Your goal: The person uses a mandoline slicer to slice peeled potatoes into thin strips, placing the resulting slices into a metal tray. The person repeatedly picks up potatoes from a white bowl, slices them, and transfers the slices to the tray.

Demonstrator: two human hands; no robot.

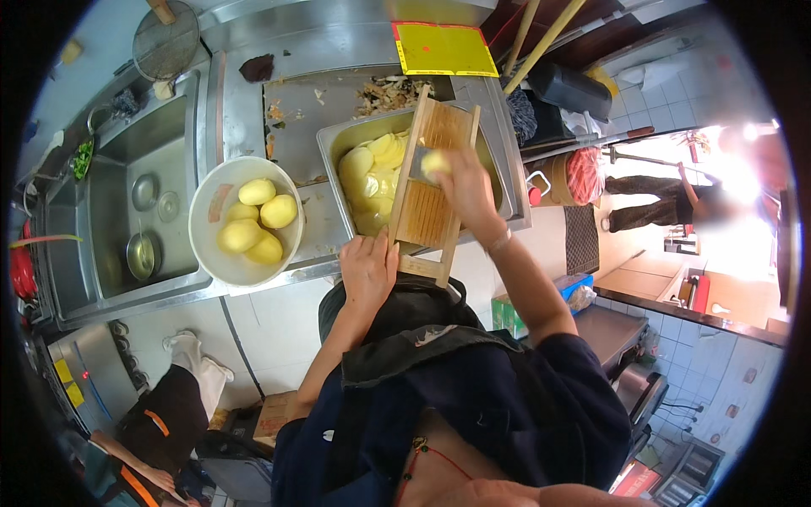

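My right hand (467, 190) holds a peeled potato (436, 165) against the blade of a wooden mandoline slicer (431, 212). The slicer lies slanted across a rectangular metal pan (331, 158), its lower end near my body. Beneath and left of it, pale yellow potato slices (374, 168) lie in the pan. My left hand (369, 263) is at the slicer's lower left side and the pan's near rim, its fingers bent; the fingertips are partly hidden. To the left stands a white plastic bucket (197, 222) with several whole peeled potatoes (244, 236) inside.
A metal sink (171, 158) with small bowls is at left. Food scraps (386, 95) lie behind the pan, beside a yellow glue trap (447, 51). Wooden poles (545, 44) lean at back right. One person (165, 412) is at lower left, another (659, 203) at far right.
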